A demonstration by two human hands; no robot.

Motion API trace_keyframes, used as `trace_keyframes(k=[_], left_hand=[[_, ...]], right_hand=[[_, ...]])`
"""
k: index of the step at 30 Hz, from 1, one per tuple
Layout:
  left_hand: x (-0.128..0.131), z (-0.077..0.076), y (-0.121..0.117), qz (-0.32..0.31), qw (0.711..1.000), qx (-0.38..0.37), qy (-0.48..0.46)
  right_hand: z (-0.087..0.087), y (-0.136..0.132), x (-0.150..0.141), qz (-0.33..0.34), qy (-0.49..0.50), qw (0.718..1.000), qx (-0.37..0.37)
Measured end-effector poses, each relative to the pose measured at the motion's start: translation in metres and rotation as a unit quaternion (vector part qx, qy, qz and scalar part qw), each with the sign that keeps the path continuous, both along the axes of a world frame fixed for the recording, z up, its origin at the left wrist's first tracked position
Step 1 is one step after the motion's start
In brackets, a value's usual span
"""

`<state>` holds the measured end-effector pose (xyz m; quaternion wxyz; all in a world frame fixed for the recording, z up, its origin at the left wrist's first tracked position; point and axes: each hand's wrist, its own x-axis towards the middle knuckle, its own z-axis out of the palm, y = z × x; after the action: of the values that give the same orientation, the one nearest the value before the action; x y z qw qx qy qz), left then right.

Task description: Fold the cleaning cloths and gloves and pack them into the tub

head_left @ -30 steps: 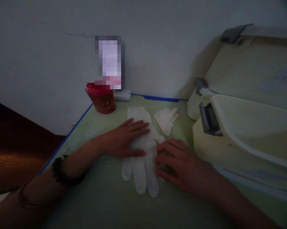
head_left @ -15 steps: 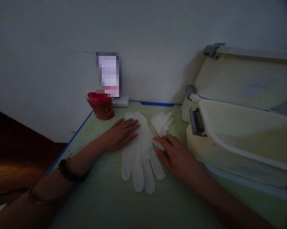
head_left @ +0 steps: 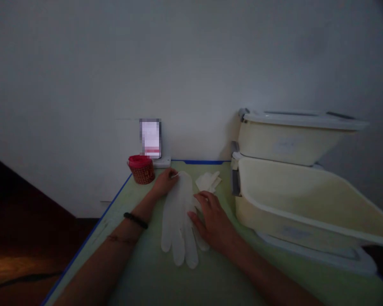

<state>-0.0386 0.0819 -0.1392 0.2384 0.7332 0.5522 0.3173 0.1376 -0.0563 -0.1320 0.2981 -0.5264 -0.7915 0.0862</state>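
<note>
A white glove [head_left: 178,216] lies flat on the green table [head_left: 146,272], its fingers pointing toward me. My left hand [head_left: 165,183] is at the glove's cuff end, fingers pinched on the cuff edge. My right hand [head_left: 210,219] rests on the glove's right side, over the thumb part, fingers bent and pressing down. A second, crumpled white glove [head_left: 207,181] lies just beyond, to the right of the cuff.
A small red patterned cup [head_left: 142,169] stands at the table's back left corner by the wall, with a white block [head_left: 162,161] behind it. Two cream plastic bins [head_left: 293,199] with grey latches fill the right side. The table's left edge has a blue border.
The view has tilted up and pulled back. My left hand slid from the glove's palm up to its cuff and pinched it. My right hand moved onto the glove's right side.
</note>
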Motion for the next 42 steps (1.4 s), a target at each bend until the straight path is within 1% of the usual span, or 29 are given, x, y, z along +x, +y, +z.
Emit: trace_keyframes(k=[2,4,5,7,9,10,11,12,13,15,18,20,22,24,26,28,31,33,35,36,38,40,42], left_hand=[[0.0,0.022,-0.004,-0.033,0.999,-0.007,-0.04],[-0.003,0.054,-0.012,-0.069,0.995,-0.006,-0.077],[-0.004,0.072,-0.017,-0.087,0.992,-0.001,-0.091],[-0.005,0.111,-0.029,-0.12,0.985,0.01,-0.124],[-0.004,0.143,-0.044,-0.165,0.964,0.003,-0.209],[-0.003,0.155,-0.051,-0.168,0.957,0.014,-0.235],[-0.002,0.164,-0.058,-0.161,0.953,0.027,-0.255],[-0.001,0.17,-0.064,-0.151,0.951,0.044,-0.267],[0.0,0.173,-0.069,-0.144,0.948,0.063,-0.277],[0.0,0.174,-0.077,-0.149,0.946,0.084,-0.275],[-0.003,0.172,-0.086,-0.163,0.956,0.107,-0.221],[-0.007,0.174,-0.091,-0.163,0.965,0.133,-0.157],[-0.011,0.177,-0.095,-0.165,0.967,0.171,-0.093],[-0.013,0.179,-0.098,-0.184,0.96,0.203,-0.048],[-0.013,0.181,-0.099,-0.217,0.95,0.223,-0.025],[-0.012,0.182,-0.1,-0.256,0.94,0.227,0.0],[-0.009,0.183,-0.102,-0.291,0.927,0.229,0.054],[-0.009,0.183,-0.103,-0.287,0.924,0.239,0.083],[-0.011,0.181,-0.103,-0.268,0.925,0.251,0.096],[-0.012,0.181,-0.103,-0.259,0.927,0.253,0.099],[-0.016,0.179,-0.103,-0.244,0.931,0.251,0.106],[-0.02,0.178,-0.103,-0.241,0.932,0.244,0.113],[-0.022,0.178,-0.104,-0.238,0.935,0.241,0.107]], right_hand=[[0.007,-0.003,-0.002,-0.004,0.007,0.999,0.031],[0.025,-0.007,-0.004,-0.01,0.01,0.998,0.066],[0.038,-0.009,-0.005,-0.014,0.008,0.996,0.084],[0.07,-0.011,-0.008,-0.035,0.006,0.99,0.133],[0.105,-0.009,-0.009,-0.062,0.012,0.984,0.167],[0.122,-0.006,-0.009,-0.064,0.012,0.984,0.167],[0.137,-0.003,-0.009,-0.07,0.019,0.985,0.157],[0.149,0.0,-0.009,-0.061,0.024,0.988,0.136],[0.158,0.003,-0.009,-0.046,0.028,0.993,0.109],[0.168,0.007,-0.008,-0.021,0.036,0.997,0.07],[0.166,0.005,-0.004,0.004,0.051,0.997,0.057],[0.162,0.002,0.001,0.018,0.047,0.997,0.063],[0.16,-0.002,0.008,0.025,0.032,0.997,0.072],[0.163,-0.005,0.018,0.037,0.019,0.997,0.072],[0.168,-0.007,0.029,0.073,0.006,0.996,0.055],[0.171,-0.008,0.04,0.117,-0.012,0.992,0.038],[0.171,-0.01,0.05,0.13,-0.029,0.99,0.051],[0.169,-0.011,0.052,0.129,-0.033,0.988,0.081],[0.169,-0.011,0.05,0.13,-0.031,0.986,0.099],[0.169,-0.01,0.049,0.128,-0.03,0.987,0.095],[0.171,-0.009,0.047,0.12,-0.035,0.99,0.062],[0.173,-0.007,0.047,0.12,-0.045,0.991,0.032],[0.173,-0.007,0.049,0.134,-0.052,0.989,0.047]])
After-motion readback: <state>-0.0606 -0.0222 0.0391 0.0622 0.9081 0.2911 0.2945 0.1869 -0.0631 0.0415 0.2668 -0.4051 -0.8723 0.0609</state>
